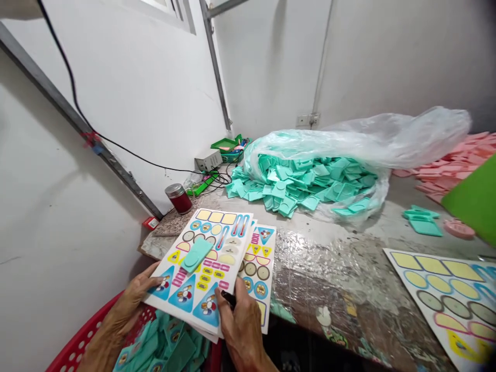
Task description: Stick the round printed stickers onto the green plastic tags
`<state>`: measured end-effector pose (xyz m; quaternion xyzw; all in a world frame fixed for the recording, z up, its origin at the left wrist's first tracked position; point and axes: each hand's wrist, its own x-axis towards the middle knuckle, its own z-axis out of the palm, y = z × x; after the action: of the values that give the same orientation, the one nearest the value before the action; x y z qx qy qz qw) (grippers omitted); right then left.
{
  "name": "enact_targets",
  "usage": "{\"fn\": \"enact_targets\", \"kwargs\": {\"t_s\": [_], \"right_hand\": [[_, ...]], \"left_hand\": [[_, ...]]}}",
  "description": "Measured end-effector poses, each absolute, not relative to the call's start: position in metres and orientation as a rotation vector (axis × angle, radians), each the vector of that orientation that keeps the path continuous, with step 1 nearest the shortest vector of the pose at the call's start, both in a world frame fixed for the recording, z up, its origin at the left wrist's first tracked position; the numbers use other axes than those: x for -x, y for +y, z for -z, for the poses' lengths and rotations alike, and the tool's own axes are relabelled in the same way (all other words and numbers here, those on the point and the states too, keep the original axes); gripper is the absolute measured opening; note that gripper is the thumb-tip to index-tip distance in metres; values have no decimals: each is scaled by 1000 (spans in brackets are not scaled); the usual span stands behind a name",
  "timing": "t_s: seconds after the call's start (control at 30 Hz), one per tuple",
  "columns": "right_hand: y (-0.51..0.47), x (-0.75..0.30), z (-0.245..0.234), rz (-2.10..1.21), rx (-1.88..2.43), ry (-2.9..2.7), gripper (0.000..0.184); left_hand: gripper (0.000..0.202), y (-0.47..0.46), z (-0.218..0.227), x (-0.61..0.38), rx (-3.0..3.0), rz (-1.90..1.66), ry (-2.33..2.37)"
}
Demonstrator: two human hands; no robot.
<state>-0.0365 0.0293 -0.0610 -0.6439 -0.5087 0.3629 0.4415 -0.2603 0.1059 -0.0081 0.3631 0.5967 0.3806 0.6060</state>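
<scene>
My left hand (129, 302) grips the lower left edge of a stack of colourful sticker sheets (217, 243), fingers curled under it. At the stack's bottom edge my right hand (240, 323) is closed on the sheets, with a small dark object pinched by the thumb that I cannot make out. A small teal plastic piece (197, 254) lies on top of the upper sheet. The sheets overhang the near left corner of the worktable (333, 268). Below my hands sits a red basket (83, 341) holding several teal pieces with stickers on them.
A clear plastic bag (360, 139) spills a big heap of teal plastic pieces (306, 183) at the back. Pink pieces (457, 160) pile up at far right beside a green board (475, 199). Another sticker sheet (449, 294) lies at right. A red tin (179, 199), a small box and cables stand by the wall.
</scene>
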Motion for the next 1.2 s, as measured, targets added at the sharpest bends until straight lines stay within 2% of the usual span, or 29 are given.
{"fn": "enact_targets", "kwargs": {"t_s": [0.23, 0.7, 1.0, 1.2], "right_hand": [[27, 25, 81, -911, 1586, -1262, 39], [14, 18, 99, -953, 1563, -1239, 39], [11, 27, 100, -930, 1593, -1355, 36], [10, 37, 100, -882, 1581, -1366, 35]], "left_hand": [[66, 92, 15, 254, -896, -941, 1343], [63, 83, 43, 257, -843, -946, 1244], [71, 74, 41, 262, -780, -940, 1280], [67, 72, 44, 270, -804, -924, 1325]]}}
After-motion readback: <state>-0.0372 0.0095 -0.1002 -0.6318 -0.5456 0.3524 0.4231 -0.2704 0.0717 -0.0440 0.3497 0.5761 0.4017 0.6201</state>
